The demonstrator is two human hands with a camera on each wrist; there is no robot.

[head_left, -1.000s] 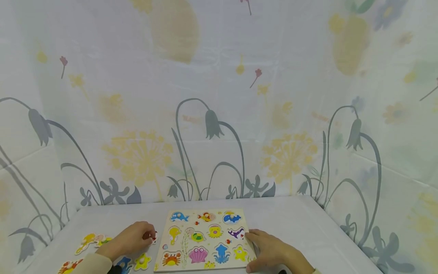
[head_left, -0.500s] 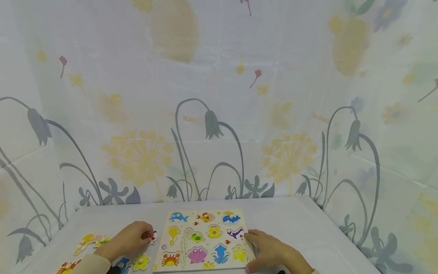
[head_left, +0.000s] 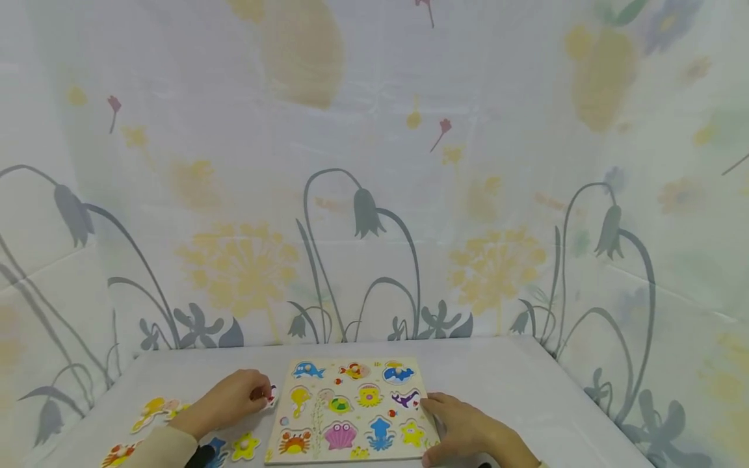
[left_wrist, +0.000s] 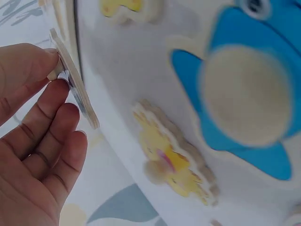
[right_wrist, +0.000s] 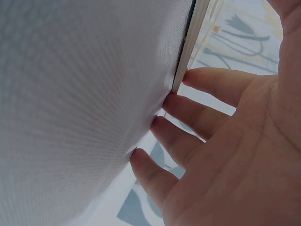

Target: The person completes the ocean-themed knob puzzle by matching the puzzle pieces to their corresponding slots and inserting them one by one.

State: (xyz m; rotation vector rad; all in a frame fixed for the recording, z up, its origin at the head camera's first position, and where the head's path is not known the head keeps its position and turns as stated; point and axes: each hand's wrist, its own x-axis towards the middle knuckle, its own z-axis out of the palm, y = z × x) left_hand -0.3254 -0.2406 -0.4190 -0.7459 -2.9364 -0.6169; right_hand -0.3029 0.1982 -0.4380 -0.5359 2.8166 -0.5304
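Note:
My left hand (head_left: 234, 400) is just off the left side of a sea-animal puzzle board (head_left: 318, 419). Between thumb and fingers it pinches a small wooden puzzle piece (left_wrist: 77, 82) by the knob side, seen nearly edge-on in the left wrist view. A bit of the piece's white, red and dark picture shows beyond the fingers in the head view; the rest is hidden. At the board's right edge rests my right hand (head_left: 465, 426), fingers extended. In the right wrist view its index fingertip meets the board's side (right_wrist: 192, 47), with the other fingertips on the white cloth.
Left of the board lie several loose knobbed pieces: a yellow star (head_left: 244, 446), a blue piece (head_left: 216, 450), a red crab (head_left: 119, 454) and a yellow seahorse (head_left: 151, 409). A flower-printed curtain (head_left: 374, 195) hangs behind the white table (head_left: 497, 364).
The left hand, with the pinched piece, has moved slightly forward and right, nearer the board's left edge. The right hand stays at the board's right edge.

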